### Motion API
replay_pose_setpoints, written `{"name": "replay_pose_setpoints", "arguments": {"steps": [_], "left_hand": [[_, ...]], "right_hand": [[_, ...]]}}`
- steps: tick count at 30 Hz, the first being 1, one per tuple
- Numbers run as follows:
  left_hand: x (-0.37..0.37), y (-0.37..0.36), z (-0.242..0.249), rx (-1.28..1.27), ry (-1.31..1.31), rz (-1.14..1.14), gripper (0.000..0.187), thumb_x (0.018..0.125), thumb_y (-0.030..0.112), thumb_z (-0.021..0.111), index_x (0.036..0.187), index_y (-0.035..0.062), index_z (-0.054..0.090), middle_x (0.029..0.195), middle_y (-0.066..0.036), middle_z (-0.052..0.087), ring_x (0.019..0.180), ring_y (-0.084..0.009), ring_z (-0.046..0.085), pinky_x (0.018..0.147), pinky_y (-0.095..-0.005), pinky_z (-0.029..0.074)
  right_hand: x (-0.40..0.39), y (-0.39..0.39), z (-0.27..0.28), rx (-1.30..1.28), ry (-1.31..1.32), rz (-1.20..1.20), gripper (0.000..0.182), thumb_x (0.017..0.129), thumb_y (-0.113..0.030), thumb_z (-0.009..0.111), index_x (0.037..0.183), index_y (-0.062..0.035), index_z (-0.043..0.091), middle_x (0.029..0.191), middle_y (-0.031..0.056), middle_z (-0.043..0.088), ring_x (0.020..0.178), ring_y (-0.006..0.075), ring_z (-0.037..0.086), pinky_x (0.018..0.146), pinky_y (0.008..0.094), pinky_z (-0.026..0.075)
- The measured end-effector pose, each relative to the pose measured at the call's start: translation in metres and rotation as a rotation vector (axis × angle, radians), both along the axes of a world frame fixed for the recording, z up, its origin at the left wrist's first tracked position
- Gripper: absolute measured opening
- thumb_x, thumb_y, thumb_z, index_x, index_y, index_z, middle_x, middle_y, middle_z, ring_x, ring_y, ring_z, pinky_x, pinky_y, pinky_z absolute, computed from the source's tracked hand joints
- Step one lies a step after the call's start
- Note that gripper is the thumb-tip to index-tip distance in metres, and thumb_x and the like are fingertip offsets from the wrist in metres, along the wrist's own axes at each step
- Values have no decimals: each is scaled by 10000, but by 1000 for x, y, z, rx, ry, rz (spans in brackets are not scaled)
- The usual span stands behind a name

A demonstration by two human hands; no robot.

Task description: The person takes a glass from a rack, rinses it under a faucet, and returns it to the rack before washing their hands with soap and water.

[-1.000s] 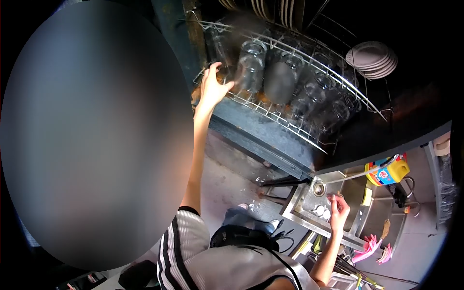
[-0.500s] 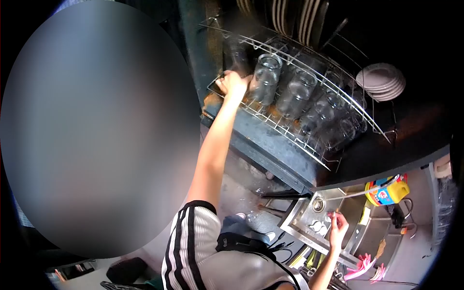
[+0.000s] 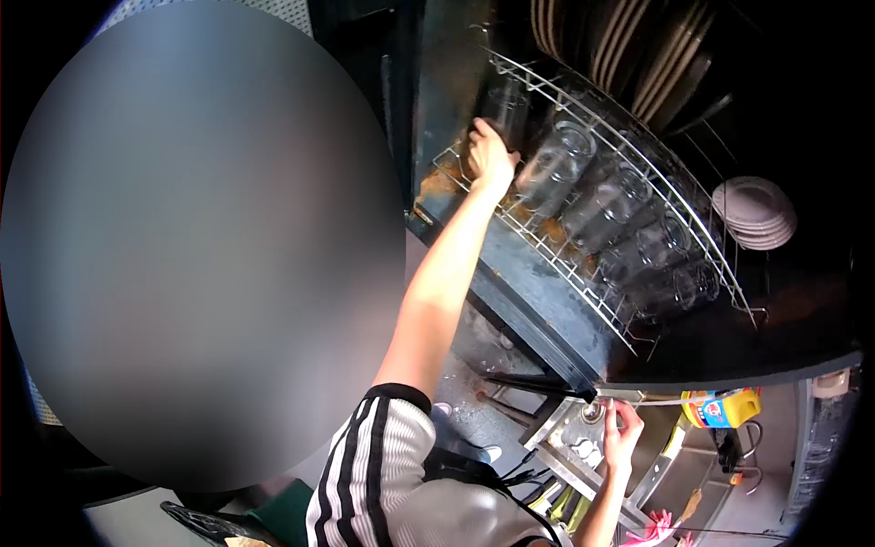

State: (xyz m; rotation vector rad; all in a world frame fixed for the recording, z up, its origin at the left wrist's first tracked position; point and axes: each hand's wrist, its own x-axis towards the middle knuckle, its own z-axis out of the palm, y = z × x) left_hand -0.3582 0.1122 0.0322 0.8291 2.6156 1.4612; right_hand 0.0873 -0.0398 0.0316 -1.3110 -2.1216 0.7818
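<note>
My left hand (image 3: pixel 492 162) reaches into a wire rack (image 3: pixel 556 251). Its fingers curl round the lower part of a dim clear glass (image 3: pixel 507 105) at the rack's left end. Right beside it, a second clear glass (image 3: pixel 556 169) leans in the same rack, followed by several more along the row. Low on the right, my right hand (image 3: pixel 622 436) is above a metal sink (image 3: pixel 561 456), its finger and thumb apart and nothing visible between them.
Brown-edged plates (image 3: pixel 615 41) stand upright behind the rack. A stack of white dishes (image 3: pixel 755 214) is on the right. Below are a yellow bottle (image 3: pixel 725 407) by the sink and pink gloves (image 3: pixel 652 529). A large blurred oval covers the left side.
The view has shifted, so the rack and glasses appear farther right and lower. My left hand stays at the leftmost glass. My right hand's fingers are now stretched upward.
</note>
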Motion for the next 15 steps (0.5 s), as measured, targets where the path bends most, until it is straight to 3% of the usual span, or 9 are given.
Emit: {"name": "replay_pose_setpoints", "arguments": {"steps": [15], "left_hand": [[-4,-2,-4,23,14,-196,934,554,119,764,1271,37,171,1186,-237,364,1089,-388,398,864,-446,405]], "right_hand": [[-23,-4,11,-10,-82,58,128,803,-89,545,819,11,623,771,118,613,708,188,585,660,276,445]]}}
